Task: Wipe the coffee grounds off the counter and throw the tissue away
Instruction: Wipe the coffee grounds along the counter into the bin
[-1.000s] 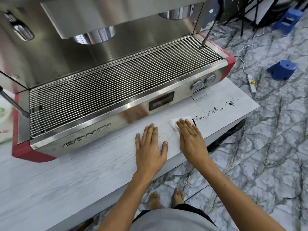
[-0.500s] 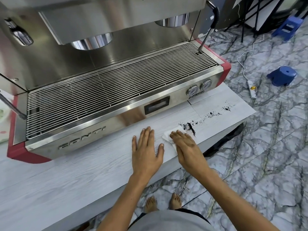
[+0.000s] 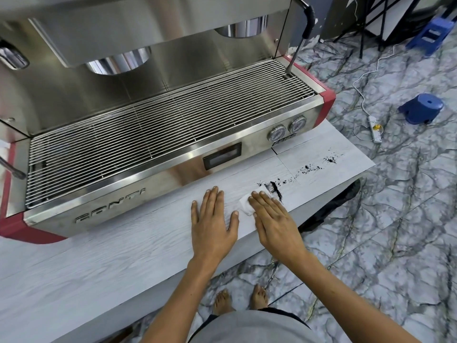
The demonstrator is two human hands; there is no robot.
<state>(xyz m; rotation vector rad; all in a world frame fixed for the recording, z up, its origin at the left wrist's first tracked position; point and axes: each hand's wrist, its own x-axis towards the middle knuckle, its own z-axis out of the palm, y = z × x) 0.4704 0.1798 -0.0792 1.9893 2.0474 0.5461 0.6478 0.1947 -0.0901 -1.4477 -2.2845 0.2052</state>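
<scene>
A white tissue point(image 3: 245, 205) lies on the pale wood-grain counter point(image 3: 99, 263), mostly covered by my right hand point(image 3: 274, 219), which presses it flat with straight fingers. Just right of my fingertips a dark ridge of coffee grounds point(image 3: 273, 188) is piled up, and a thinner trail of grounds point(image 3: 308, 167) runs on toward the counter's right end. My left hand point(image 3: 214, 219) rests flat on the counter beside the right, fingers spread, holding nothing.
A steel espresso machine point(image 3: 158, 125) with a wire drip grate and red corners fills the counter behind my hands. Its steam wand point(image 3: 300, 40) hangs at the right. On the marble floor lie a blue stool point(image 3: 421, 107), a power strip point(image 3: 374, 129) and a dark bag point(image 3: 331, 209).
My right hand has dragged the tissue leftward and toward the counter's front edge, leaving a dark ridge of gathered grounds to its right. My left hand has stayed flat.
</scene>
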